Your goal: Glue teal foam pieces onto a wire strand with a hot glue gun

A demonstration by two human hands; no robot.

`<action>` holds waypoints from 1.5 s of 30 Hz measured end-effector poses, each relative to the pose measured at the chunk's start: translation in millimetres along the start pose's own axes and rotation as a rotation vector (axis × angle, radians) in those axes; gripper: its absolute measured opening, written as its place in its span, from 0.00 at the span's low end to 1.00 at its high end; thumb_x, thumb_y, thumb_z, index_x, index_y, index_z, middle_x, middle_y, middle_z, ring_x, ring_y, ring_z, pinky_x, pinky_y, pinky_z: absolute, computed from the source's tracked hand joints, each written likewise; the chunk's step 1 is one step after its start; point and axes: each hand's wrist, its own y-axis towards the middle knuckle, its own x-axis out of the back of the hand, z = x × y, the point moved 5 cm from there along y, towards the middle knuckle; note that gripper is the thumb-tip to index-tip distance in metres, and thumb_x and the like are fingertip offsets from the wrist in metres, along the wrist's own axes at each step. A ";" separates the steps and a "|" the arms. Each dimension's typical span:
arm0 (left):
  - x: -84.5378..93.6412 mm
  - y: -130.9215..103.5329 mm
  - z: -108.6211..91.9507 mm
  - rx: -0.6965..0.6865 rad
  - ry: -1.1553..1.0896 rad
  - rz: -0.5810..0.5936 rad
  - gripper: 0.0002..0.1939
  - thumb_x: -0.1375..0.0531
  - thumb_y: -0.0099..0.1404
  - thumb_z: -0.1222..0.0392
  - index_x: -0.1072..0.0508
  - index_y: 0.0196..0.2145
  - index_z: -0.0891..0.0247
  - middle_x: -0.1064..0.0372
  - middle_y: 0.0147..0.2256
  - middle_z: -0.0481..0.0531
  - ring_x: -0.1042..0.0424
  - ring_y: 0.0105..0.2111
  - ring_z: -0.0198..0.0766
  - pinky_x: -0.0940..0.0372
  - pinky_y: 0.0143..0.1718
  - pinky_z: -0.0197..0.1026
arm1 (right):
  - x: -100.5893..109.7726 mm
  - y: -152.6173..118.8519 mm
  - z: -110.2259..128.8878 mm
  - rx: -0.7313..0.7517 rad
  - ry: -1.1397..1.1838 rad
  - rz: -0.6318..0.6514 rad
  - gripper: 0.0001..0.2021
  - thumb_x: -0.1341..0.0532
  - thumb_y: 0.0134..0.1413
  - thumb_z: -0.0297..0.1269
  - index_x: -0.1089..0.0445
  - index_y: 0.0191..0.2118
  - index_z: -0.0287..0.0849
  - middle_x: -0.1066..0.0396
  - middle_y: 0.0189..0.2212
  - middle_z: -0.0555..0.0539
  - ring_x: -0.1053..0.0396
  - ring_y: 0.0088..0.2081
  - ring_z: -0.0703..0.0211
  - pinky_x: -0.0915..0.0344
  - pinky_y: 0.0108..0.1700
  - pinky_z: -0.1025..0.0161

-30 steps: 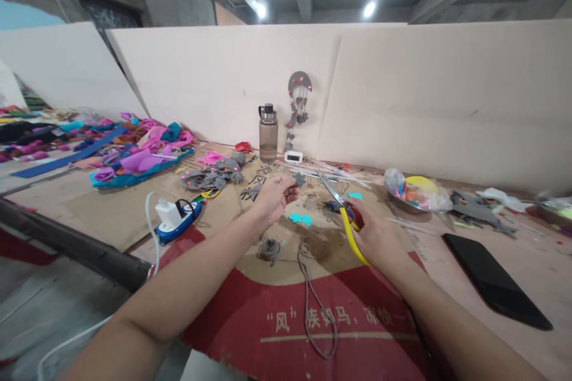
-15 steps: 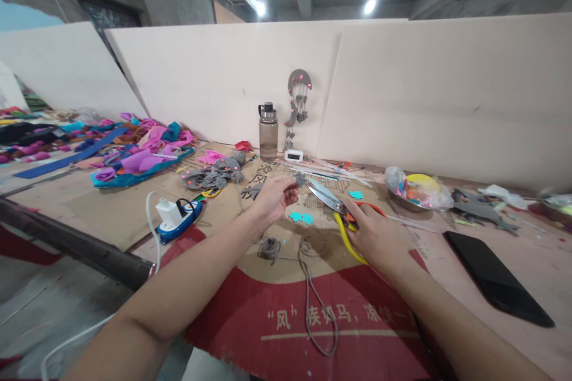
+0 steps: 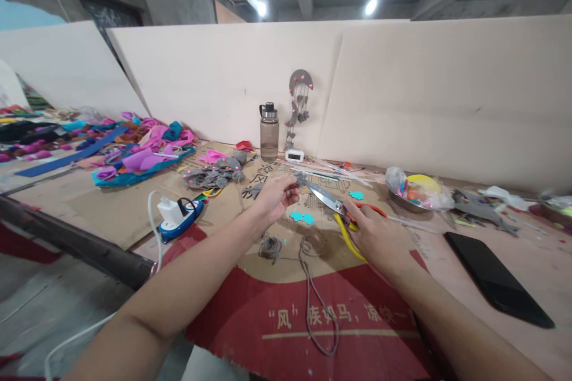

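My left hand (image 3: 282,191) is closed, pinching a small piece of grey felt (image 3: 301,178) over the cardboard. My right hand (image 3: 373,226) grips a pair of scissors (image 3: 328,197) with orange and yellow handles. The blades point left, their tips at the edge of the felt; they look nearly closed. Below the blades lie two turquoise cut-outs (image 3: 302,218), and another turquoise cut-out (image 3: 356,195) is to the right. A coil of grey cord (image 3: 270,247) rests nearer me, and a loose loop of it runs over the red cardboard (image 3: 250,315).
A water bottle (image 3: 269,134) and a small digital clock (image 3: 294,156) stand at the back board, by a hanging grey felt ornament (image 3: 301,81). A phone (image 3: 496,277) and a metal bowl (image 3: 413,201) are right. Left are a power strip (image 3: 181,223) and felt scraps (image 3: 143,158).
The scissor blades have closed further at the grey felt piece. Both hands stay in nearly the same place.
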 end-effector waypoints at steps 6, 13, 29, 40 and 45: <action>-1.4 -4.1 -0.8 0.054 -0.011 -0.038 0.10 0.43 0.62 0.71 0.33 0.23 0.68 0.37 0.19 0.47 0.37 0.18 0.26 0.38 0.21 0.30 | -0.6 -0.9 -1.2 0.035 -0.057 -0.015 0.16 0.43 0.59 0.36 0.29 0.52 0.46 0.25 0.31 0.46 0.32 0.27 0.60 0.59 0.26 0.60; 0.2 -2.2 0.5 0.055 -0.020 -0.044 0.10 0.43 0.61 0.71 0.32 0.22 0.68 0.37 0.18 0.47 0.39 0.17 0.26 0.38 0.20 0.30 | 0.8 -1.3 -0.8 0.048 -0.068 -0.041 0.15 0.43 0.61 0.38 0.28 0.51 0.46 0.27 0.29 0.46 0.33 0.26 0.60 0.59 0.26 0.60; 1.1 2.1 2.3 0.065 0.017 -0.025 0.10 0.44 0.63 0.71 0.33 0.24 0.68 0.36 0.19 0.47 0.37 0.18 0.27 0.38 0.22 0.31 | -12.3 -0.8 -9.2 -0.111 0.238 0.070 0.17 0.45 0.59 0.35 0.28 0.51 0.46 0.24 0.29 0.45 0.32 0.25 0.59 0.53 0.25 0.65; 2.6 4.8 0.9 -0.092 0.149 0.017 0.09 0.38 0.58 0.69 0.35 0.23 0.66 0.35 0.18 0.47 0.35 0.19 0.27 0.40 0.23 0.31 | -22.2 -0.5 -13.0 -0.181 0.388 0.113 0.19 0.45 0.59 0.35 0.31 0.55 0.45 0.25 0.45 0.43 0.29 0.31 0.57 0.46 0.28 0.64; -1.1 1.6 0.9 -0.110 0.149 0.038 0.09 0.39 0.58 0.70 0.35 0.24 0.66 0.36 0.19 0.45 0.36 0.19 0.26 0.40 0.24 0.31 | -10.2 -0.3 -6.2 -0.152 0.179 0.159 0.18 0.45 0.61 0.38 0.30 0.54 0.48 0.24 0.44 0.45 0.32 0.28 0.58 0.54 0.25 0.62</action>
